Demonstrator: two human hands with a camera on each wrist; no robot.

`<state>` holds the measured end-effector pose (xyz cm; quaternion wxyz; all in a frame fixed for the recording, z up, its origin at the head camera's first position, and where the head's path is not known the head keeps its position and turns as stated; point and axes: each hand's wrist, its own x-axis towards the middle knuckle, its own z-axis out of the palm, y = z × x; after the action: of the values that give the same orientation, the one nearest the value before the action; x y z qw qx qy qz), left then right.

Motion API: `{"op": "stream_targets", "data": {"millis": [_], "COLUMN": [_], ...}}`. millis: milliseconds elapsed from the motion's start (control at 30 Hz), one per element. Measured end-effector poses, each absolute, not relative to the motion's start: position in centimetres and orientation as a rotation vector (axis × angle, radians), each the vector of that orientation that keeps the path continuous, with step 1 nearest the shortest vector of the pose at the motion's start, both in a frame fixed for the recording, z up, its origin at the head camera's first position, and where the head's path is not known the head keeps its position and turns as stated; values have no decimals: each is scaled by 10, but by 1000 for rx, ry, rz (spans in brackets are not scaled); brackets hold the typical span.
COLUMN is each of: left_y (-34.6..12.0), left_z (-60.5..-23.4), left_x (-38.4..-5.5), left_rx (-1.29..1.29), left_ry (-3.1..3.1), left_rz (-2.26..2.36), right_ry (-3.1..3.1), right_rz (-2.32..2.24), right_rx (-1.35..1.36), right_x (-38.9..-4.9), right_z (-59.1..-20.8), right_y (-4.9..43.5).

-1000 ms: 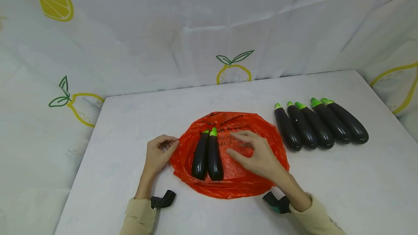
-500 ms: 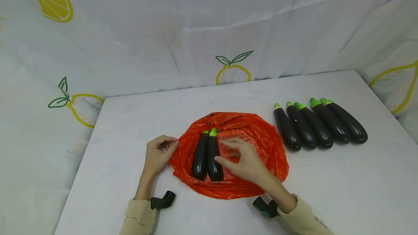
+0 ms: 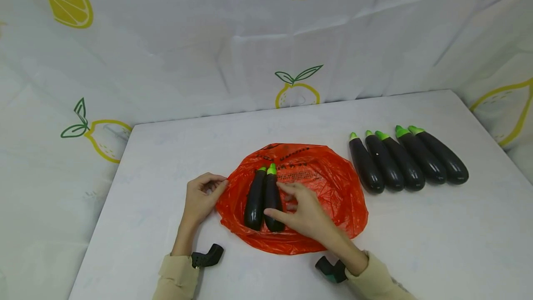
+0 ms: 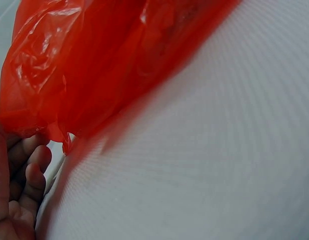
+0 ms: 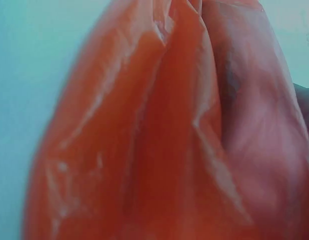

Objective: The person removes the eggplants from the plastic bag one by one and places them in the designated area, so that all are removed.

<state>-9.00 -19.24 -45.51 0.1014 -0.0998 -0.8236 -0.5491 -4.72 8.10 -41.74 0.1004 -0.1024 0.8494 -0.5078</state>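
A red plastic bag [image 3: 333, 198] lies spread on the table, with two eggplants side by side on it, a left one [image 3: 255, 203] and a right one [image 3: 272, 196]. My left hand [image 3: 201, 198] pinches the bag's left edge between thumb and fingers; the left wrist view shows its curled fingers [image 4: 34, 170] under the red film [image 4: 94, 75]. Over the right eggplant is my right hand [image 3: 306, 212], thumb across its lower part and fingers along its right side, loosely bent. Whether they touch it is unclear. Red film [image 5: 144, 140] fills much of the right wrist view.
Several more eggplants [image 3: 401, 161] lie in a slanted row at the right of the white table [image 3: 175, 147], just beyond the bag's right edge. Behind the table hangs a white cloth [image 3: 187, 50] printed with lemons.
My right hand has moved left across the bag, to the right eggplant, and its thumb now lies over it. The left hand and all the eggplants have stayed in place.
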Motion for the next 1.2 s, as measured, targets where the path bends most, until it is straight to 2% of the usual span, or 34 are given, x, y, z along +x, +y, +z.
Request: {"op": "stream_targets", "data": {"millis": [300, 1200], "left_y": [-201, -201], "left_z": [-474, -473], "left_x": [-95, -96], "left_rx": [-326, -312], "left_ry": [-2416, -2409], "left_rz": [-1621, -1639], "right_ry": [2495, 2415], "right_rz": [-1493, -1532], "right_rx": [-372, -340], "right_x": [-45, -47], "right_z": [-419, -414], "right_y": [80, 85]}}
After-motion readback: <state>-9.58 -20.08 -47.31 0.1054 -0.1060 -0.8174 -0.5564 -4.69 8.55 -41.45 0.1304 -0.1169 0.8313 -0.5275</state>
